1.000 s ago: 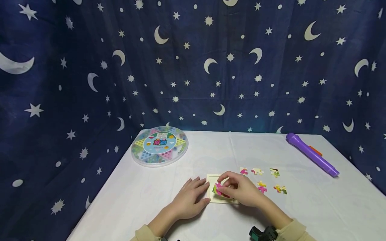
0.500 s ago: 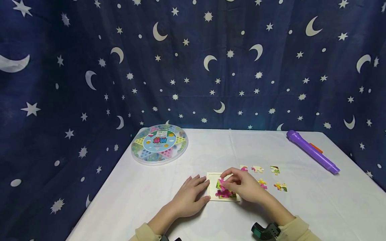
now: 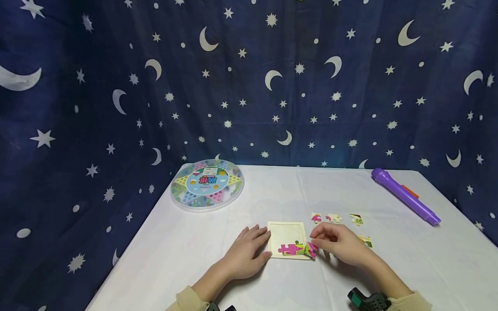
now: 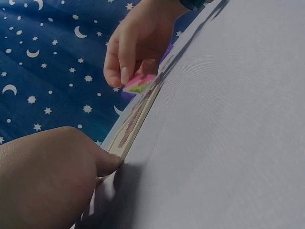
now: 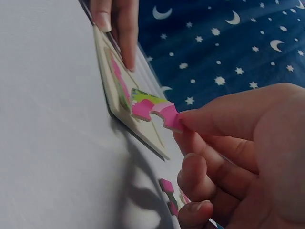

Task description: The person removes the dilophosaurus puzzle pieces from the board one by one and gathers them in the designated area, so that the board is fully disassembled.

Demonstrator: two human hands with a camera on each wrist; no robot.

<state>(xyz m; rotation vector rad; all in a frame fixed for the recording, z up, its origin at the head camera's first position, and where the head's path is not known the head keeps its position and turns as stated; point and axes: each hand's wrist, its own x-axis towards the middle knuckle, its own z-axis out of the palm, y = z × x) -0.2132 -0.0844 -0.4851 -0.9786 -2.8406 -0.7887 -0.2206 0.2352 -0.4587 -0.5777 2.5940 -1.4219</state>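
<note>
A shallow cream puzzle tray (image 3: 280, 234) lies on the white table. Along its near side sit joined pink and green puzzle pieces (image 3: 289, 249). My left hand (image 3: 247, 255) rests palm down at the tray's left side, fingers extended; in the left wrist view its thumb (image 4: 108, 162) presses the rim. Between thumb and index finger, my right hand (image 3: 344, 245) pinches a pink and green puzzle piece (image 5: 143, 109). That piece is tilted and overlaps the tray's near right corner in the head view. The right hand's other fingers are loosely curled.
Several loose puzzle pieces (image 3: 333, 218) lie right of the tray, some partly hidden by the right hand. A round Chinese checkers box (image 3: 207, 185) stands at the back left. At the back right lies a purple microphone-shaped tube (image 3: 406, 196). A starry curtain (image 3: 249, 86) hangs behind.
My right hand has moved from over the tray to its right edge, carrying a pink and green puzzle piece. This uncovers the tray's inside. The left hand has stayed at the rim.
</note>
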